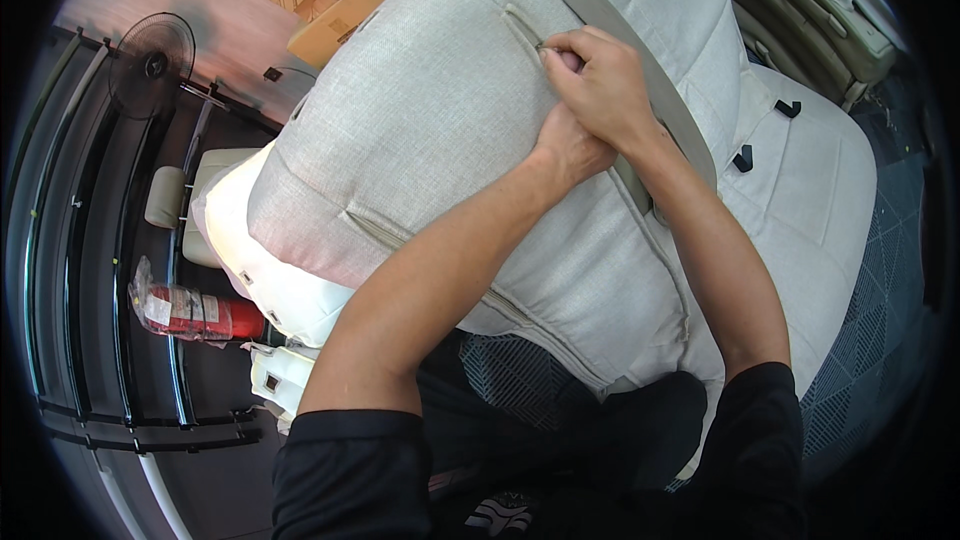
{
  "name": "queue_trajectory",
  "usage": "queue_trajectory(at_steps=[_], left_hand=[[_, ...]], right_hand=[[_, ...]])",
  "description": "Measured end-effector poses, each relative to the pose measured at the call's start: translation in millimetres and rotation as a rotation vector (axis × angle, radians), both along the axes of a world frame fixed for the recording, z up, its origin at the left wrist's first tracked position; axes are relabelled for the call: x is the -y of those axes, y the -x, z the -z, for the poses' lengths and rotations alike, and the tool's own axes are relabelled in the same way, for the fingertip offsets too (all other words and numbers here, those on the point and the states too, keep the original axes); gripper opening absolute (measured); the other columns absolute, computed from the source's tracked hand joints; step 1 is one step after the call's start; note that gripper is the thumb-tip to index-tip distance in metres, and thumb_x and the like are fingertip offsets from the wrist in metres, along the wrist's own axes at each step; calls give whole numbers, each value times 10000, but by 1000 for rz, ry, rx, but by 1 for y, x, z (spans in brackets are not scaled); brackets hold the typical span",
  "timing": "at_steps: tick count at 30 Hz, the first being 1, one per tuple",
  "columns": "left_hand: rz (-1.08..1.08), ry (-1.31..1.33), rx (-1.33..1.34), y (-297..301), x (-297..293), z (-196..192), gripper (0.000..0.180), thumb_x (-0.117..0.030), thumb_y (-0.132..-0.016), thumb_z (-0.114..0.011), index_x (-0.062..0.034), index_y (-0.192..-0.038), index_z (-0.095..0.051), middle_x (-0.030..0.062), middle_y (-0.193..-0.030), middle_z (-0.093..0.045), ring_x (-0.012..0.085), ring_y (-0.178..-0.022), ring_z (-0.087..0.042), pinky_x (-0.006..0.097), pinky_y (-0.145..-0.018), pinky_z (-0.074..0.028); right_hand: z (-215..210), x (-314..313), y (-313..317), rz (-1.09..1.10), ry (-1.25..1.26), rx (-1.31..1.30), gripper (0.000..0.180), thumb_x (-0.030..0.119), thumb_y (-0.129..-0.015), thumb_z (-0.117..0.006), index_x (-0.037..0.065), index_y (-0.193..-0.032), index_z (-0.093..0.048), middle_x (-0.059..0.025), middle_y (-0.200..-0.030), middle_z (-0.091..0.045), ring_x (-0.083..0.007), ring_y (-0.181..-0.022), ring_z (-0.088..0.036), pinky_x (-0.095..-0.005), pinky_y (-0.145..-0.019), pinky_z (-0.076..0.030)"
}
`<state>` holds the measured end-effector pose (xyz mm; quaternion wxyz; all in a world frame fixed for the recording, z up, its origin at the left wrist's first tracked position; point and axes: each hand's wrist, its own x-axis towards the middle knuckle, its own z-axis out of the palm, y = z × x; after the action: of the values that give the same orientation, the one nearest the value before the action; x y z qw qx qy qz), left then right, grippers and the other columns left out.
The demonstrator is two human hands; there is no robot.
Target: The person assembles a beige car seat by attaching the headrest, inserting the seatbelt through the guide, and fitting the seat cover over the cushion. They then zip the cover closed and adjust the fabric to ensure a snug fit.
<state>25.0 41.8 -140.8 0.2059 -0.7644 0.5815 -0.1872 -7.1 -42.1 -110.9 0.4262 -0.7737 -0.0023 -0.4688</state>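
A pale grey fabric seat cover (400, 120) is stretched over a bulky seat back in front of me. My right hand (602, 80) is closed in a pinch at the end of a short slit (522, 28) in the cloth. Something small and dark shows at its fingertips, too small to name. My left hand (572, 143) rests against the cover just below, crossing under the right wrist, its fingers mostly hidden. Beside my left forearm, a second slit (375, 230) opens in the fabric. A zipper-like seam (545, 335) runs along the lower edge.
A grey-beige strip (590, 5) curves behind my right hand. Further right lies another covered seat part (800, 180) with black hooks (743, 158). At left are a red fire extinguisher (210, 315) in plastic, black metal rails (120, 240) and a fan (152, 64). Cardboard (345, 15) lies behind.
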Motion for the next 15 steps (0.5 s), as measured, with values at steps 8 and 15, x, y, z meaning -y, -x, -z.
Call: queue_trajectory(at_steps=[8, 15], left_hand=[[70, 117, 56, -6, -1, 10, 425, -316, -998, -477, -139, -1377, -552, 72, -1419, -544, 271, -1388, -415, 517, -1161, -273], [124, 153, 124, -9, 0, 9, 368, -285, -970, -507, -112, -1268, -639, 87, -1302, -613, 271, -1346, -449, 489, -1146, -295]], right_hand=[[-4, -4, -8, -5, -17, 45, 175, 128, -867, -620, -17, -923, -702, -156, -875, -697, -308, -788, -677, -403, -735, -549], [-5, 10, -3, -46, -17, -3, 184, 144, -860, -681, 1, -971, -716, -119, -851, -683, -219, -761, -658, -327, -718, -521]])
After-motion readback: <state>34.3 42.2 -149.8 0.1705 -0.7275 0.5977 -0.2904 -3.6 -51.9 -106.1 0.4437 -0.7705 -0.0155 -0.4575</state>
